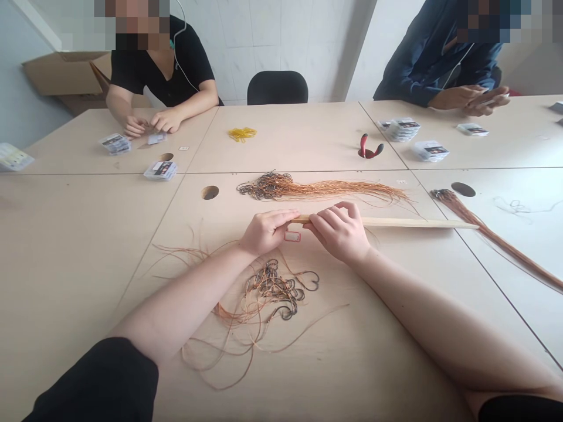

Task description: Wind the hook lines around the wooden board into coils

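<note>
My left hand (pixel 273 230) and my right hand (pixel 338 230) are side by side at the left end of a long pale wooden strip (pixel 409 223). The fingers of both are closed on the strip. Just below the gap between them lies a small red-edged label (pixel 292 236). Nearer to me, partly beneath my left forearm, is a loose tangle of dark hooks (pixel 275 284) with orange cords (pixel 233 316). Beyond the strip rests a long bundle of orange cords (pixel 343 189) with dark hooks (pixel 266 186) gathered at its left end.
Another cord bundle (pixel 497 231) lies at the right. Red-handled pliers (pixel 364 145) stand in a table hole. Yellow pieces (pixel 241 134) and small clear boxes (pixel 161 169) sit farther back. Two people (pixel 193 70) work across the table (pixel 88 234), beside a black chair (pixel 277 88).
</note>
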Motion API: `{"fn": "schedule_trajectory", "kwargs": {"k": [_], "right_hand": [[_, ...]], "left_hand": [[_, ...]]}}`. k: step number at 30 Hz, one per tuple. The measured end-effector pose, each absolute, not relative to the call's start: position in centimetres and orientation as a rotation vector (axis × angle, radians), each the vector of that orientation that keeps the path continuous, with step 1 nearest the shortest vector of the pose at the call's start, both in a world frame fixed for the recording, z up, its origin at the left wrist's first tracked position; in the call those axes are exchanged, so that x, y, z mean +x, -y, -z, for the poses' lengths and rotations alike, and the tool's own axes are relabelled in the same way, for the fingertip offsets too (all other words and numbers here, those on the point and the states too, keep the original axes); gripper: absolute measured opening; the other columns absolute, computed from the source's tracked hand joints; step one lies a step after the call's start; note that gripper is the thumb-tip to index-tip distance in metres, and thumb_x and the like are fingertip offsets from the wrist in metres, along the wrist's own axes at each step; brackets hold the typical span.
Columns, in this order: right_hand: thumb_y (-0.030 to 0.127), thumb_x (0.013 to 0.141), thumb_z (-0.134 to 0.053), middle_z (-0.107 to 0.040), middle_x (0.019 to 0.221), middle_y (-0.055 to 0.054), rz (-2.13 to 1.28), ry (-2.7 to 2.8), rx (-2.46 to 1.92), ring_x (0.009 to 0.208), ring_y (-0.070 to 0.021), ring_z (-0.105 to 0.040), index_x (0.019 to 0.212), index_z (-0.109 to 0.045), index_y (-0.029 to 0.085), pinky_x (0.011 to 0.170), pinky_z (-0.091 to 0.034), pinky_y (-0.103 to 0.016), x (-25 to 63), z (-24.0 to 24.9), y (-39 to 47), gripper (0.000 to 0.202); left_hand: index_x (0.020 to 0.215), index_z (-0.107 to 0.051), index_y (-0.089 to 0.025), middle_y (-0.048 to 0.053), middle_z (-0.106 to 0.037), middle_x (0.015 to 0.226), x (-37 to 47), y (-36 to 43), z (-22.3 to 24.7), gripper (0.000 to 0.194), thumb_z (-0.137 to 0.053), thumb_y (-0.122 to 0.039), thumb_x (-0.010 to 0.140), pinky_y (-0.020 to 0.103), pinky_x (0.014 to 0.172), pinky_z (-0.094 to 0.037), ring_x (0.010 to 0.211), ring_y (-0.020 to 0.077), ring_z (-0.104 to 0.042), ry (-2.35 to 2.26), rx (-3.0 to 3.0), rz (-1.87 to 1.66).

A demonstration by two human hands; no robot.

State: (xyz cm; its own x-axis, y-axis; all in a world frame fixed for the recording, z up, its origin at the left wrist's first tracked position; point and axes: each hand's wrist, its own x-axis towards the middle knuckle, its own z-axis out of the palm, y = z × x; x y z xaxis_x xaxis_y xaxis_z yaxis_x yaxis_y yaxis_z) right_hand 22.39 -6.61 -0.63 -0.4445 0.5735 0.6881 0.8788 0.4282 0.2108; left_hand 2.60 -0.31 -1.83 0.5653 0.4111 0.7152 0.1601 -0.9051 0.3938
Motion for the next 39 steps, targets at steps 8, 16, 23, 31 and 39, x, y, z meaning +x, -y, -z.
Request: {"fn": "schedule_trajectory", "kwargs": {"k": [8, 16, 23, 31, 39], "right_hand": [[0.030, 0.089, -0.050, -0.054, 0.069, 0.002, 0.766, 2.155, -1.192, 0.069, -0.0117, -0.045, 0.079, -0.053, 0.019, 0.080, -0.030, -0.031, 22.29, 0.72, 6.75, 0.015], [0.030, 0.088, -0.052, -0.058, 0.071, 0.001, 0.776, 2.118, -1.147, 0.070, -0.0113, -0.048, 0.083, -0.053, 0.019, 0.077, -0.031, -0.030, 22.34, 0.77, 6.96, 0.012], [0.030, 0.088, -0.052, -0.060, 0.074, 0.000, 0.752, 2.112, -1.123, 0.071, -0.0118, -0.050, 0.086, -0.053, 0.019, 0.077, -0.031, -0.031, 22.40, 1.00, 6.92, 0.012], [0.031, 0.089, -0.050, -0.060, 0.075, 0.000, 0.675, 2.137, -1.160, 0.073, -0.0124, -0.051, 0.086, -0.055, 0.020, 0.076, -0.030, -0.032, 22.40, 1.11, 6.91, 0.012], [0.027, 0.088, -0.052, -0.061, 0.075, 0.001, 0.733, 2.126, -1.108, 0.073, -0.0121, -0.050, 0.091, -0.055, 0.021, 0.076, -0.030, -0.032, 22.36, 0.84, 6.98, 0.008]], "left_hand": [[0.117, -0.058, -0.018, 0.007, -0.066, 0.108, 2.29, 0.34, 1.90, 0.043, -0.049, -0.003, 0.077, 0.028, 0.087, -0.053, 0.100, 0.0147, -0.062, -0.411, 2.607, -1.306], [0.121, -0.055, -0.020, 0.006, -0.064, 0.113, 2.11, 0.41, 1.75, 0.046, -0.048, -0.002, 0.079, 0.028, 0.091, -0.051, 0.105, 0.0135, -0.059, -0.355, 2.666, -1.351], [0.120, -0.055, -0.021, 0.006, -0.064, 0.113, 2.15, 0.51, 1.62, 0.044, -0.046, -0.003, 0.080, 0.028, 0.090, -0.052, 0.106, 0.0129, -0.059, -0.346, 2.671, -1.363], [0.118, -0.056, -0.021, 0.005, -0.065, 0.112, 2.12, 0.56, 1.53, 0.042, -0.046, -0.005, 0.081, 0.028, 0.089, -0.052, 0.104, 0.0131, -0.060, -0.357, 2.680, -1.369], [0.118, -0.056, -0.022, 0.005, -0.065, 0.111, 2.15, 0.57, 1.56, 0.043, -0.047, -0.005, 0.080, 0.028, 0.089, -0.052, 0.103, 0.0133, -0.060, -0.366, 2.649, -1.362]]}}
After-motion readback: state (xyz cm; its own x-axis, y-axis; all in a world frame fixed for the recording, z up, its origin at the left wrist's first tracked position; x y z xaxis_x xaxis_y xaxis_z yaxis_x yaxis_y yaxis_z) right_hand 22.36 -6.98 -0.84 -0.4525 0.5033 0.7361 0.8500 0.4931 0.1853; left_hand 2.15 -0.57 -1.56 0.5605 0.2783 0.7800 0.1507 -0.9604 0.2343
